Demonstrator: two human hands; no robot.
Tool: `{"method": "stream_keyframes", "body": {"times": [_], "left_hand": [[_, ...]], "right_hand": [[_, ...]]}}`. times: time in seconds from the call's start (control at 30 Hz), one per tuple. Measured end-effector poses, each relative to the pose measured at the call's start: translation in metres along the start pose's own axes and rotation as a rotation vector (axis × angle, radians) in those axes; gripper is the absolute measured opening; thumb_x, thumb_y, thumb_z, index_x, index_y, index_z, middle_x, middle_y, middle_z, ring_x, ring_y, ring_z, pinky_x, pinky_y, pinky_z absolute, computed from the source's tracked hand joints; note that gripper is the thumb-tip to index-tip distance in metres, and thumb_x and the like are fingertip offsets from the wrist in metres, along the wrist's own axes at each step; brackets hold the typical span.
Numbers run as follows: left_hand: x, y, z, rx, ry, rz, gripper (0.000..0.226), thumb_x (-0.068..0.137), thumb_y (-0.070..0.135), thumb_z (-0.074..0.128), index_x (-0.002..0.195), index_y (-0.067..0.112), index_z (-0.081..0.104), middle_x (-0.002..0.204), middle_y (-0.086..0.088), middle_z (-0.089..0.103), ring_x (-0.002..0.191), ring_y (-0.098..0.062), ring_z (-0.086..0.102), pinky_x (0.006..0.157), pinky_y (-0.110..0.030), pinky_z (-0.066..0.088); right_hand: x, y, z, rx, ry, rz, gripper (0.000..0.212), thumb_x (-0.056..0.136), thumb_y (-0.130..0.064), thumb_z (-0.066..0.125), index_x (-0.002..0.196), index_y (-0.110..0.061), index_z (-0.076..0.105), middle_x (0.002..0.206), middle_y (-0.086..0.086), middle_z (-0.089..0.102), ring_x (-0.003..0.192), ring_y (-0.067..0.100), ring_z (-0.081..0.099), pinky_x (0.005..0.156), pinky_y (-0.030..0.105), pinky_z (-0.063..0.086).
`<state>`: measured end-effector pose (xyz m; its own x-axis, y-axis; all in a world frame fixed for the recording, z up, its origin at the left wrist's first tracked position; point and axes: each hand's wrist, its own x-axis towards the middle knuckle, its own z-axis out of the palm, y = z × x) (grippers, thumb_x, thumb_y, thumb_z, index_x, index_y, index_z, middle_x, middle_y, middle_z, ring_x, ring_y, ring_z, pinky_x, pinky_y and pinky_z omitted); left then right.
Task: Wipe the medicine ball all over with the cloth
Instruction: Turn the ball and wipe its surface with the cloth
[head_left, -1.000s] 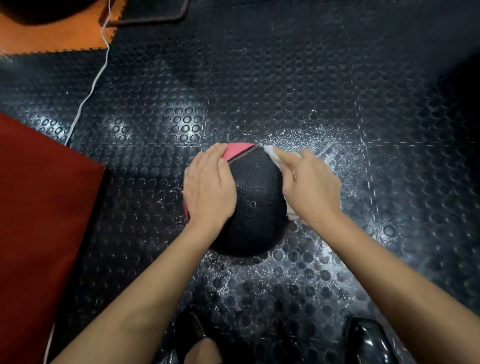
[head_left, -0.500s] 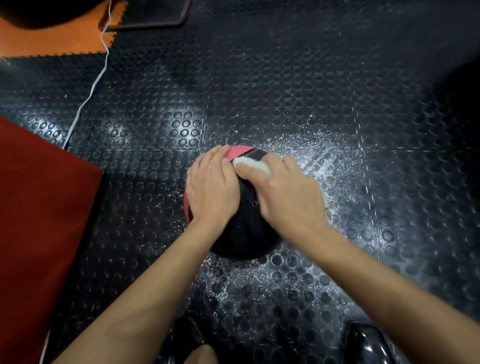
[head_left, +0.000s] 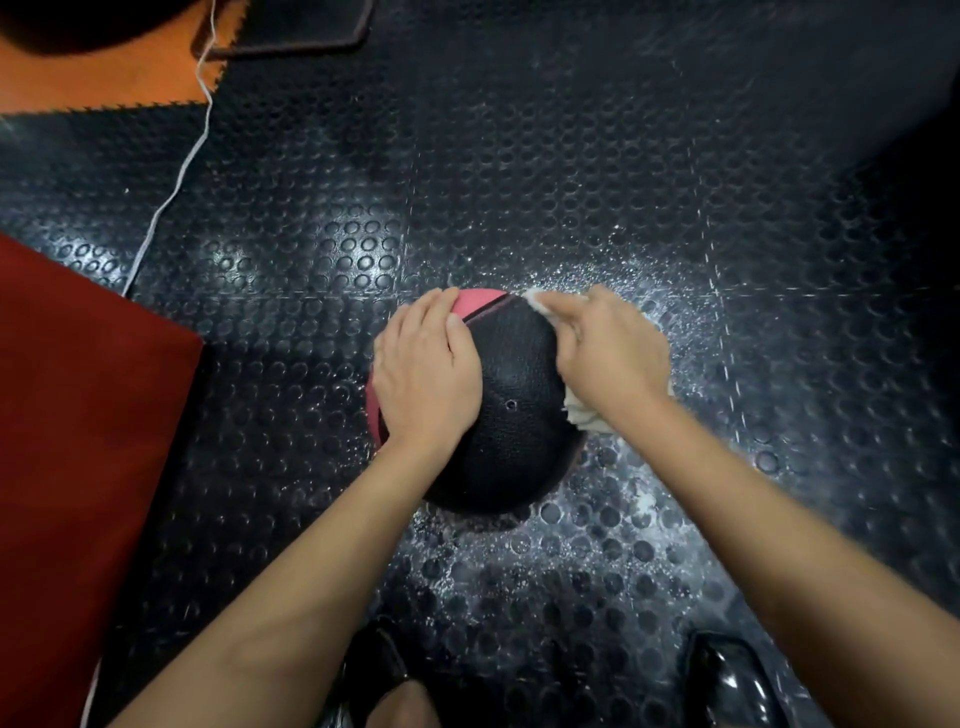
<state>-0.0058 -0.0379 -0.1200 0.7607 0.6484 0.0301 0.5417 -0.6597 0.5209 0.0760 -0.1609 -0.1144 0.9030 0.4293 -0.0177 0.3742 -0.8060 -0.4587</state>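
**Black-and-pink ball held between two hands on the studded floor**

Black rubber floor (head_left: 571, 171), studded and speckled with wet droplets, carries the medicine ball (head_left: 511, 395) right in front of the person's feet. The left hand (head_left: 423, 371) lies flat on the ball's left upper side, fingers straight and close together, reaching onto the pink panel. The right hand (head_left: 610, 353) presses a pale cloth (head_left: 582, 413) against the ball's right flank, fingers curled over it. A red mat (head_left: 78, 415) lies well apart to the left.
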Motion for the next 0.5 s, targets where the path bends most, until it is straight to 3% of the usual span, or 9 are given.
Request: {"method": "stream_keyframes", "body": {"times": [0.17, 0.3, 0.33, 0.5], "left_hand": [[0.007, -0.002, -0.002, -0.022, -0.026, -0.060, 0.044, 0.103, 0.025, 0.029, 0.142, 0.025, 0.049, 0.148, 0.009, 0.045, 0.139, -0.013, 0.034, 0.118, -0.038, 0.022], [0.007, 0.005, 0.001, -0.004, -0.012, -0.069, 0.044, 0.103, 0.026, 0.030, 0.142, 0.024, 0.049, 0.148, 0.007, 0.045, 0.140, -0.015, 0.034, 0.117, -0.041, 0.022], [0.009, 0.009, 0.002, -0.003, -0.007, -0.083, 0.044, 0.102, 0.026, 0.030, 0.142, 0.023, 0.050, 0.148, 0.007, 0.046, 0.139, -0.016, 0.035, 0.117, -0.042, 0.023], [0.011, 0.007, -0.005, -0.031, -0.015, -0.122, 0.044, 0.102, 0.026, 0.029, 0.142, 0.025, 0.049, 0.148, 0.009, 0.045, 0.138, -0.014, 0.035, 0.117, -0.040, 0.024]], "right_hand": [[-0.042, -0.017, -0.001, -0.130, 0.083, -0.322, 0.035, 0.091, -0.019, 0.057, 0.121, -0.037, 0.058, 0.095, 0.002, 0.056, 0.081, 0.022, 0.050, 0.052, 0.025, 0.028], [-0.013, 0.001, 0.004, 0.016, 0.049, 0.006, 0.036, 0.100, -0.027, 0.040, 0.128, -0.045, 0.053, 0.095, -0.001, 0.048, 0.089, 0.025, 0.052, 0.061, 0.032, 0.032], [-0.015, -0.003, 0.003, -0.010, 0.066, 0.014, 0.035, 0.100, -0.027, 0.039, 0.126, -0.045, 0.053, 0.097, 0.000, 0.049, 0.090, 0.026, 0.051, 0.062, 0.032, 0.032], [-0.046, -0.014, 0.005, -0.110, 0.082, -0.265, 0.036, 0.094, -0.022, 0.054, 0.123, -0.042, 0.054, 0.095, -0.002, 0.053, 0.080, 0.017, 0.045, 0.048, 0.023, 0.025]]}}
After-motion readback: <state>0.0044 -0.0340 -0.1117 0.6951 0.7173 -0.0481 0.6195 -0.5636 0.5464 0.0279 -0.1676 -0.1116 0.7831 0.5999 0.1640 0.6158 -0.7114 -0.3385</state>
